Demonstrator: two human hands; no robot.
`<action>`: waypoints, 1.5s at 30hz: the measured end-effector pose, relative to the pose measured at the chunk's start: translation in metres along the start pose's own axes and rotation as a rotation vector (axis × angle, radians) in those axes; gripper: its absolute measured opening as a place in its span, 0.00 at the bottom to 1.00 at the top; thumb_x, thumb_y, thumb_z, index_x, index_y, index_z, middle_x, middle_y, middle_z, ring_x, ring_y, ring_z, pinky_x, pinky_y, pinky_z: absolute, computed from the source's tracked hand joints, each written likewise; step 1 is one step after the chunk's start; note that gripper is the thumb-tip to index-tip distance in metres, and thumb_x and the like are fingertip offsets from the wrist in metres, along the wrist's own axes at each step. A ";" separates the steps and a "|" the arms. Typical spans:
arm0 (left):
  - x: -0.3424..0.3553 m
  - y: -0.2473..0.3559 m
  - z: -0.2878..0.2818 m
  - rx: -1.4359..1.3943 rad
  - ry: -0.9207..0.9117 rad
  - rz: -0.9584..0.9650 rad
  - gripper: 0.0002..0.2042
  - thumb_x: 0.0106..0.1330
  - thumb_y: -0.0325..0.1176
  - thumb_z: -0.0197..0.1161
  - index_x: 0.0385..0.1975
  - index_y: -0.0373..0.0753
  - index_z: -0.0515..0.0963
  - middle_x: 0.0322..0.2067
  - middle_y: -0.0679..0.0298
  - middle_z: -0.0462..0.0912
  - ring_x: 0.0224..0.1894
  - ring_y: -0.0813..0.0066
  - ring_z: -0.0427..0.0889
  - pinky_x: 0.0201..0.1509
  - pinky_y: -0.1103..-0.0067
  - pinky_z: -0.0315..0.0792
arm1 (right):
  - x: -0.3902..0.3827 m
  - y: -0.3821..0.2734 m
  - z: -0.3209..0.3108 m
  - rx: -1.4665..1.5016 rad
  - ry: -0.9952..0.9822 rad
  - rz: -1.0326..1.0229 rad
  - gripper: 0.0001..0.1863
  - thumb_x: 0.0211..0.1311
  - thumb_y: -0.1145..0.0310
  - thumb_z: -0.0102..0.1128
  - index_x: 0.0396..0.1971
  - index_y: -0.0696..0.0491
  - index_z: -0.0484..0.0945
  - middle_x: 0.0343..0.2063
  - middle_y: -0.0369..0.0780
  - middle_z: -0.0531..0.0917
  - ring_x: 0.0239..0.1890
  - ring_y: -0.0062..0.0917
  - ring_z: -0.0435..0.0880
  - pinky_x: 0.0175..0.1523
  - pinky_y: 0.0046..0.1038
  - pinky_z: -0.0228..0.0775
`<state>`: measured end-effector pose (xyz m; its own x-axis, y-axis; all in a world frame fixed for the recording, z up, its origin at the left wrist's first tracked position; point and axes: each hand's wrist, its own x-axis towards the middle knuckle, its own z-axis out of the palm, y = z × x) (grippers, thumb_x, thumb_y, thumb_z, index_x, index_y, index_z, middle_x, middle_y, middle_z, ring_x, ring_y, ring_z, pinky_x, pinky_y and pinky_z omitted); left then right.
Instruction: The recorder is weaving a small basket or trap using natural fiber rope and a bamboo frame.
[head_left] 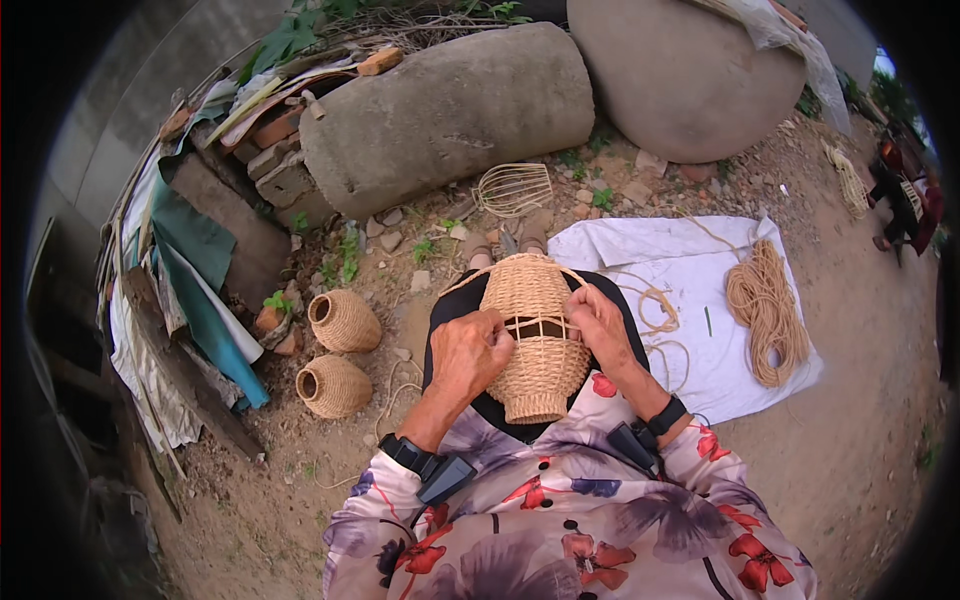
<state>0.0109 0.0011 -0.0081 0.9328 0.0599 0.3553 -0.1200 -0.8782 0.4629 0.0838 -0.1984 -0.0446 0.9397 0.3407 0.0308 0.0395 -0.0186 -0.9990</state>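
Note:
A half-woven wicker basket (536,300) lies on my lap over dark trousers, its narrow mouth toward me. A gap of bare frame ribs crosses its middle. My left hand (468,352) grips the basket's left side at that gap. On the right side, my right hand (598,322) pinches the weave and a strand at the same band. A tan cord strand (655,312) runs off to the right from the basket.
Two finished woven pots (343,320) (333,386) sit on the dirt at left. A bare wire frame (512,188) lies ahead near a long stone cylinder (450,110). A white sheet (690,270) at right carries a coil of cord (768,312). Another person (905,200) is far right.

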 end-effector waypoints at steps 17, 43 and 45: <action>-0.014 -0.039 -0.016 0.081 0.017 -0.046 0.10 0.54 0.29 0.63 0.36 0.39 0.83 0.26 0.57 0.79 0.26 0.58 0.80 0.35 0.67 0.75 | 0.004 0.005 -0.005 0.144 -0.011 0.088 0.09 0.64 0.62 0.54 0.28 0.51 0.73 0.18 0.30 0.75 0.18 0.11 0.72 0.22 0.14 0.56; 0.007 0.005 0.022 -0.227 -0.013 -0.212 0.12 0.57 0.24 0.59 0.41 0.39 0.71 0.28 0.56 0.84 0.31 0.65 0.86 0.36 0.73 0.76 | -0.009 0.028 -0.021 0.189 -0.001 0.109 0.12 0.66 0.58 0.53 0.28 0.49 0.74 0.20 0.29 0.75 0.19 0.10 0.71 0.23 0.14 0.57; 0.005 0.003 0.020 -0.216 0.039 -0.154 0.12 0.57 0.24 0.61 0.41 0.41 0.71 0.25 0.57 0.82 0.27 0.63 0.84 0.34 0.73 0.76 | -0.010 0.024 -0.020 0.150 -0.024 0.094 0.12 0.67 0.59 0.53 0.27 0.49 0.73 0.20 0.28 0.75 0.20 0.10 0.72 0.24 0.14 0.58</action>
<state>0.0221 -0.0106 -0.0209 0.9325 0.2067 0.2961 -0.0511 -0.7361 0.6749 0.0819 -0.2210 -0.0683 0.9285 0.3661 -0.0620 -0.1012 0.0889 -0.9909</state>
